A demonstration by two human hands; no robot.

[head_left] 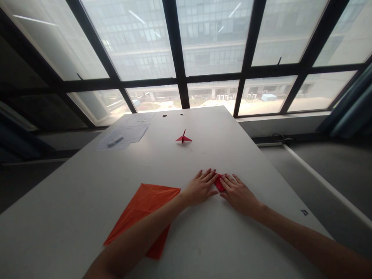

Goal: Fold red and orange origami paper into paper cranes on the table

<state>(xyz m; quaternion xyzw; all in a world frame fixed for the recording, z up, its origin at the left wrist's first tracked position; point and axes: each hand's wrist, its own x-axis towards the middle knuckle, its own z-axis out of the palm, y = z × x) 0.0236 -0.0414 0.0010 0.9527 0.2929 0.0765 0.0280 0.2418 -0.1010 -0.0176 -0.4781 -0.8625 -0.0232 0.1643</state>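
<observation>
A small folded piece of red paper (219, 183) lies on the white table, mostly covered by my hands. My left hand (202, 185) rests flat on its left side, fingers stretched out. From the right, my right hand (237, 192) lies over its other side with the fingers spread. Only the strip of red between the two hands shows. Under my left forearm is a large creased orange sheet (139, 205), partly hidden by the arm. Farther back stands a red origami crane (183, 138) with its wings out.
White paper sheets (128, 131) lie at the table's far left, with a pale cylindrical item (115, 141) on them. Two small holes pierce the far edge of the table (162, 162). Beyond it are large windows, and a white pipe (325, 184) runs along the right.
</observation>
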